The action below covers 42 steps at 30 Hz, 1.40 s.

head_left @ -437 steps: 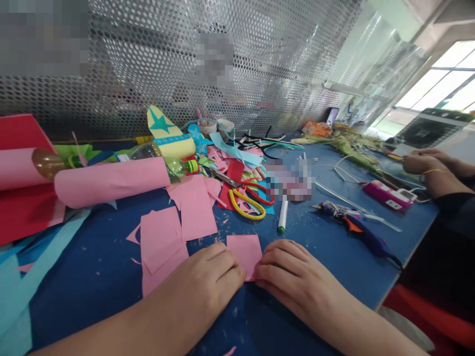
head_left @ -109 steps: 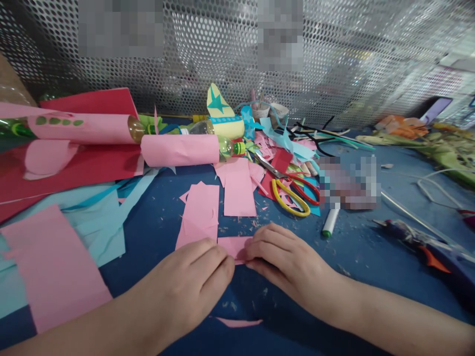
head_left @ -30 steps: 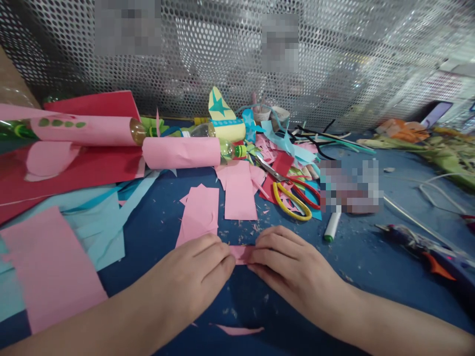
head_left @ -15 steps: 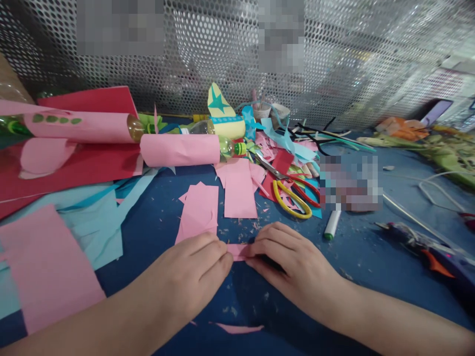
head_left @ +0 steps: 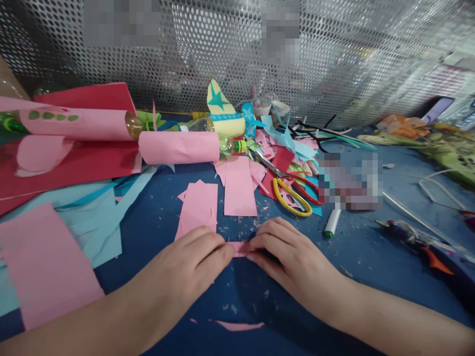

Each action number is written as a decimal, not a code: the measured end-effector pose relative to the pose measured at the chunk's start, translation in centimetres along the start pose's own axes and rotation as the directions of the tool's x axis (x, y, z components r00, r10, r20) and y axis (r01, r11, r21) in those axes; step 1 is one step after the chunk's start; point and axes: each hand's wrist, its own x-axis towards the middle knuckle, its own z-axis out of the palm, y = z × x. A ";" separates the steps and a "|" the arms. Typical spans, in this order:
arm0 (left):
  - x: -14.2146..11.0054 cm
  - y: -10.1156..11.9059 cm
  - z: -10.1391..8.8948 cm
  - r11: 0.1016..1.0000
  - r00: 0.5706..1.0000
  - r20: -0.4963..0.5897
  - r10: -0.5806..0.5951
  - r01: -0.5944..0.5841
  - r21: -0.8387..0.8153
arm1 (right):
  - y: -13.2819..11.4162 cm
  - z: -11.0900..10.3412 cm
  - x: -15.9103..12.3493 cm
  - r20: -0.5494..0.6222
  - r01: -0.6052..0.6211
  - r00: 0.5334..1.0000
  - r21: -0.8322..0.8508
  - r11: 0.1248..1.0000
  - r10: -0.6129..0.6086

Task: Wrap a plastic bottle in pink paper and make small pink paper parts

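Between my two hands a narrow strip of pink paper (head_left: 241, 248), apparently folded, lies low over the blue table. My left hand (head_left: 200, 259) pinches its left end and my right hand (head_left: 287, 252) pinches its right end, so only the middle of the strip shows. Just beyond my left hand lie several pink paper pieces (head_left: 198, 207), partly covered by the fingers. Another pink rectangle (head_left: 240, 190) is flat on the table ahead of the strip. A thin pink scrap (head_left: 239, 326) lies nearer to me.
Scissors (head_left: 293, 198) with yellow and red handles lie beyond my right hand, beside a green-ended marker (head_left: 332, 222). A pink-wrapped bottle (head_left: 180, 147) lies farther back. Light blue paper (head_left: 107, 227) and red sheets (head_left: 92, 160) cover the left. A glue gun (head_left: 419, 247) lies at right.
Both hands still grip the pink strip. The fingers of my left hand have shifted slightly along it, and the visible strip looks a little narrower. The view has moved slightly.
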 end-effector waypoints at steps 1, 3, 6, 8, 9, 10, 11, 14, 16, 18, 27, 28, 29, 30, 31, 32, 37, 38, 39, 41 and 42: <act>0.0 0.0 -0.1 1.000 1.000 0.010 0.018 -0.018 0.018 | 0.0 0.0 0.0 0.003 -0.001 1.000 -0.009 1.000 0.001; 0.0 0.0 -0.3 0.998 0.998 0.046 0.040 -0.042 0.044 | -0.1 0.0 0.0 0.010 -0.003 1.000 -0.020 1.000 0.003; 0.0 0.1 -0.7 0.996 0.997 0.059 0.055 -0.058 0.067 | 0.0 0.0 0.0 0.035 0.004 0.999 -0.038 0.999 -0.003; 0.0 0.2 -1.0 0.996 0.997 0.050 0.063 -0.066 0.068 | 0.1 0.0 -0.1 0.057 0.025 0.998 -0.037 0.999 -0.023; -0.1 0.2 -1.0 0.996 0.997 0.046 0.058 -0.061 0.064 | 0.2 0.0 -0.2 0.067 0.037 0.997 -0.030 0.999 -0.035; -0.1 0.2 -1.0 0.997 0.998 0.042 0.052 -0.054 0.059 | 0.2 0.0 -0.3 0.072 0.046 0.996 -0.016 0.999 -0.045; -0.1 0.2 -0.9 0.998 0.998 0.037 0.042 -0.044 0.055 | 0.3 -0.1 -0.4 0.073 0.052 0.996 0.001 0.999 -0.052; -0.1 0.1 -0.6 0.998 0.999 0.038 0.031 -0.034 0.054 | 0.5 -0.1 -0.6 0.053 0.056 0.997 0.055 0.997 -0.059; -0.1 0.1 -0.4 0.998 0.998 0.049 0.033 -0.035 0.052 | 0.5 -0.1 -0.5 0.035 0.053 0.998 0.076 0.996 -0.056; -0.1 0.0 -0.3 0.998 0.998 0.055 0.041 -0.043 0.050 | 0.6 -0.1 -0.4 0.025 0.044 0.999 0.078 0.996 -0.046; -0.3 -0.4 -0.1 0.981 0.993 0.086 -0.080 0.094 -0.167 | 0.6 0.0 -0.4 0.001 0.049 0.999 0.056 0.997 -0.049; -0.3 -0.4 -0.1 0.982 0.994 0.076 -0.081 0.092 -0.162 | 0.6 -0.1 -0.4 0.001 0.050 0.999 0.051 0.997 -0.050; -0.3 -0.4 -0.1 0.985 0.995 0.071 -0.073 0.083 -0.151 | 0.6 -0.1 -0.5 0.002 0.051 0.999 0.045 0.998 -0.051; -0.3 -0.4 -0.1 0.989 0.996 0.068 -0.059 0.067 -0.129 | 0.6 -0.1 -0.5 0.004 0.053 0.999 0.040 0.998 -0.053; -0.3 -0.4 -0.1 0.994 0.997 0.070 -0.042 0.049 -0.101 | 0.6 -0.1 -0.5 0.006 0.059 0.998 0.039 0.997 -0.059; -0.2 -0.3 -0.2 0.997 0.997 0.070 -0.022 0.026 -0.066 | 0.7 -0.1 -0.5 0.007 0.066 0.998 0.041 0.997 -0.066; -0.1 -0.2 -0.4 0.999 0.997 0.059 0.042 -0.044 0.029 | 0.5 -0.1 -0.4 0.007 0.041 0.999 0.049 0.998 -0.042; -0.1 -0.2 -0.5 0.999 0.998 0.057 0.036 -0.037 0.017 | 0.5 -0.1 -0.4 0.009 0.031 0.999 0.046 0.998 -0.032; -0.1 -0.2 -0.5 1.000 0.998 0.060 0.024 -0.024 -0.001 | 0.4 -0.1 -0.3 0.010 0.026 1.000 0.038 0.999 -0.027; -0.2 -0.3 -0.4 0.999 0.998 0.068 -0.002 0.006 -0.051 | 0.3 -0.1 -0.2 0.001 0.023 1.000 0.005 1.000 -0.023; -0.2 -0.4 -0.4 0.996 0.997 0.074 -0.018 0.024 -0.081 | 0.2 -0.1 -0.1 -0.002 0.021 1.000 -0.015 1.000 -0.021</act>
